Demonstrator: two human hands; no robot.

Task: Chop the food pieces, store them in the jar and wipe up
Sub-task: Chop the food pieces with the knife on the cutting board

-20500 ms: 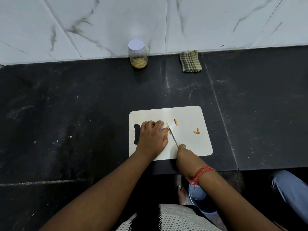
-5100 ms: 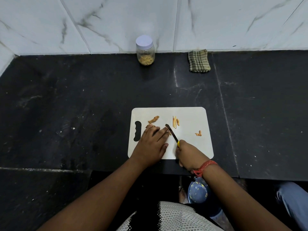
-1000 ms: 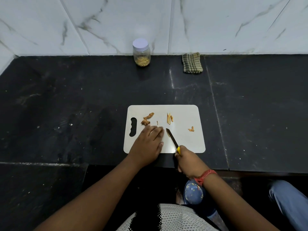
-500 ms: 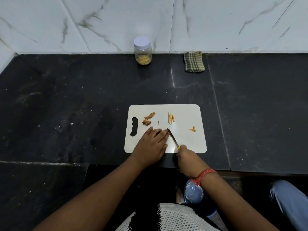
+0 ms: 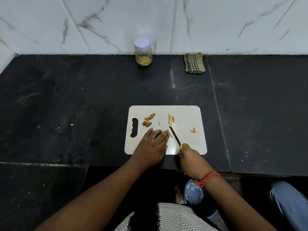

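left hand [image 5: 150,145] flat, fingers together, pinning a food piece [image 5: 169,134] (steadying it); right hand [image 5: 189,158] clamped round the knife [image 5: 175,136].

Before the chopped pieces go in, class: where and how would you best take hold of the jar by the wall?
Probably grip the jar round its clear body, below the pale lid, coming from the front, since the wall stands close behind it. It stands upright with bare counter on both sides, so an open hand can wrap it. The lid is still on; hold the body to unscrew.

One jar [image 5: 143,51], one cloth [image 5: 194,63], one board [image 5: 186,142], one knife [image 5: 175,135] (blade dark), two hands [image 5: 150,147]
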